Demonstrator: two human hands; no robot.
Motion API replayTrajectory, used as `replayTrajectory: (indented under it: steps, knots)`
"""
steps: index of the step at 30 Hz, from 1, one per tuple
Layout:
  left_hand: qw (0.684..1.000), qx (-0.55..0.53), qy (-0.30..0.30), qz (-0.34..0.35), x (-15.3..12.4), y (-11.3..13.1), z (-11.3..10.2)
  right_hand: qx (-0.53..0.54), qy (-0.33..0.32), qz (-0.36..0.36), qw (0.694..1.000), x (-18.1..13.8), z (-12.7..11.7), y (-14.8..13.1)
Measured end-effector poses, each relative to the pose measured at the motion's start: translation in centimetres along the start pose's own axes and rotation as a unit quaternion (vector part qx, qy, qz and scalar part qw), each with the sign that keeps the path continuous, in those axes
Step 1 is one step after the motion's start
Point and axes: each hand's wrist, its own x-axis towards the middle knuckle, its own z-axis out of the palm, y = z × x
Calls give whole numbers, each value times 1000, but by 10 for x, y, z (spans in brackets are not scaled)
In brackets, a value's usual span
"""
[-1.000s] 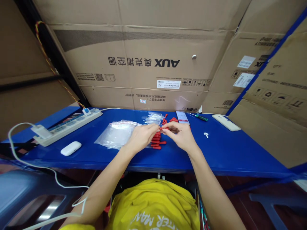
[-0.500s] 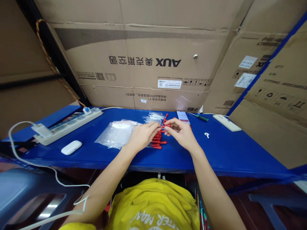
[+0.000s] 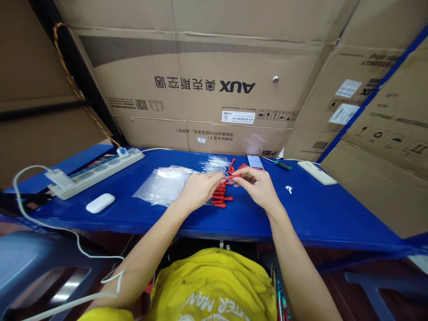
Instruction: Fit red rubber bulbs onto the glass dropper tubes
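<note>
My left hand is closed in a pinch on a thin glass dropper tube, mostly hidden behind the fingers. From the other side, my right hand pinches a red rubber bulb at the tube's end; how far the tube sits inside it I cannot tell. Under and beside the left hand lie several droppers with red bulbs, their glass ends pointing left. Bare glass tubes are heaped just beyond the hands. Loose red bulbs lie to the right of that heap, partly behind the right hand.
Clear plastic bags lie left of my hands. A phone, a screwdriver, a white power bank and an earbud are to the right. An earbud case and a power strip are at left; cardboard backs the blue table.
My right hand has shifted slightly right and its fingers have straightened along the red bulb. The left hand keeps its pinch nearly in place. The view has moved slightly.
</note>
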Motion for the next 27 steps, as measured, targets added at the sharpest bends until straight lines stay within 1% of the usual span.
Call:
replayTrajectory:
  steps: [7, 14, 18, 22, 27]
  knots:
    - [1000, -7, 0, 2, 0, 0, 0, 20, 17, 5, 1000, 0, 3, -1]
    - [1000, -17, 3, 13, -1, 2, 0, 27, 17, 1, 999, 0, 6, -2]
    - [1000, -19, 7, 3, -2, 2, 2, 33, 14, 2, 999, -1, 7, -2]
    - [1000, -17, -9, -14, -1, 2, 1, 28, 10, 6, 1000, -1, 6, -2]
    - [1000, -5, -15, -8, -1, 1, 0, 22, 12, 6, 1000, -1, 6, -2]
